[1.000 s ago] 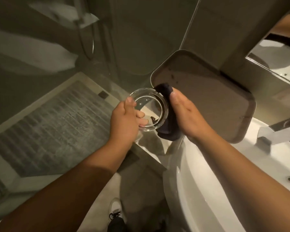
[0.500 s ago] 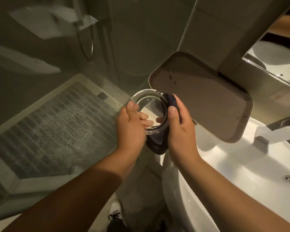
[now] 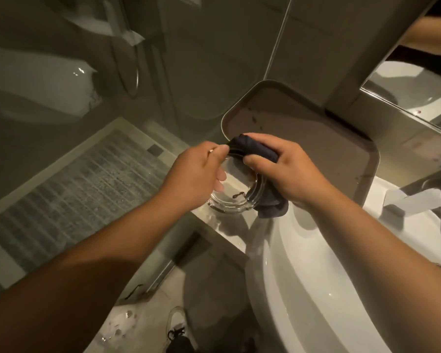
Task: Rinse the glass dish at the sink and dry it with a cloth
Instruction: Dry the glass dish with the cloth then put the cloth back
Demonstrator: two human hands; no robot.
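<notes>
Two hands, left hand (image 3: 196,174) gripping glass dish (image 3: 236,197), right hand (image 3: 288,169) pressing cloth (image 3: 255,149)

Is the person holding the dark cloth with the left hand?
No, the dark cloth is in the right hand; the left hand holds the glass dish.

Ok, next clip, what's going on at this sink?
A person is drying a round glass dish with a dark cloth. The left hand grips the dish by its rim, while the right hand presses the cloth over the far rim, with the cloth's tail hanging below it. The dish is held above the counter edge, just left of the white sink. A brown tray leans behind the hands. No water is visibly running.
</notes>
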